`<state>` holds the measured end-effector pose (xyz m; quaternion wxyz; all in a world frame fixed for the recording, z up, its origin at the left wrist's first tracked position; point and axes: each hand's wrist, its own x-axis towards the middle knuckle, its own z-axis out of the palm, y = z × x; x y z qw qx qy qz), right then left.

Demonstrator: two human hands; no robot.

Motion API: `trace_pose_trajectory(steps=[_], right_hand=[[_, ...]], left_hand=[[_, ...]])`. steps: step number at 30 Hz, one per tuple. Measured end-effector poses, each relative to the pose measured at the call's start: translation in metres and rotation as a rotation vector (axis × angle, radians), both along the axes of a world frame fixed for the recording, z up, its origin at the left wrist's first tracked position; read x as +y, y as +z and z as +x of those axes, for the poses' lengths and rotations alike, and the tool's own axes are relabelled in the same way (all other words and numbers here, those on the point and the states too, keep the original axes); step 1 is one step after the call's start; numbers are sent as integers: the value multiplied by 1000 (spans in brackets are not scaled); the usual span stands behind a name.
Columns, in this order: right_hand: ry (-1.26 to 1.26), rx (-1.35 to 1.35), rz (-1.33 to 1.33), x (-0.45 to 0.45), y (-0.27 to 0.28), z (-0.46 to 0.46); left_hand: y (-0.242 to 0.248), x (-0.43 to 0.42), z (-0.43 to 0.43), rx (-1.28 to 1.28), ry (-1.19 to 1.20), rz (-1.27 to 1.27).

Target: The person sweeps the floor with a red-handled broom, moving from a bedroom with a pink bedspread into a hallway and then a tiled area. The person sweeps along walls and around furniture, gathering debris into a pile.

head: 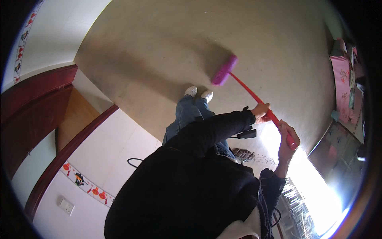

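Note:
A broom with a red handle (247, 89) and a purple head (224, 70) slants across the view, its head on the brown floor a little ahead of the white shoes. My left hand (261, 112) grips the handle partway along, with the black sleeve stretched across the body. Nearer the handle's top end, my right hand (288, 136) is closed around it. The bristles are mostly hidden under the purple head.
A dark red door frame (71, 155) stands at the left beside a white wall with a socket (66, 206). A pink patterned cloth (341, 86) hangs at the right, near a dark panel (335, 149). A mop head (243, 154) lies behind the legs.

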<state>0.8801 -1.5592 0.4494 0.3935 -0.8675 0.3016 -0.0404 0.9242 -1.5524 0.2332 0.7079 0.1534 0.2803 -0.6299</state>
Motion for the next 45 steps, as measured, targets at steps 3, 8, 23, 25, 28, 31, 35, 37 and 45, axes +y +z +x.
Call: trace_pose_trajectory(steps=[3,8,23,25,28,31,35,37,45], right_hand=[[-12,32,-156,-5,22,-3],[-85,18,-243,-26,67,-18],[117,-301,544,-1,-24,145],[259,-274,607,30,-50,195],[343,-221,726,90,-86,270],[424,-148,731,146,-123,335],[398,-109,847,200,-167,376],[448,-101,830,206,-183,380],[72,15,552,68,-81,309]], left_hand=[[28,-28,-10,6,-16,-44],[87,-46,-5,37,-37,-208],[51,124,188,-362,344,109],[26,166,225,-384,463,216],[-11,239,281,-424,562,313],[-44,304,331,-359,670,426],[-83,365,378,-245,598,621],[-96,373,387,-197,533,579],[-56,178,312,-298,354,285]])
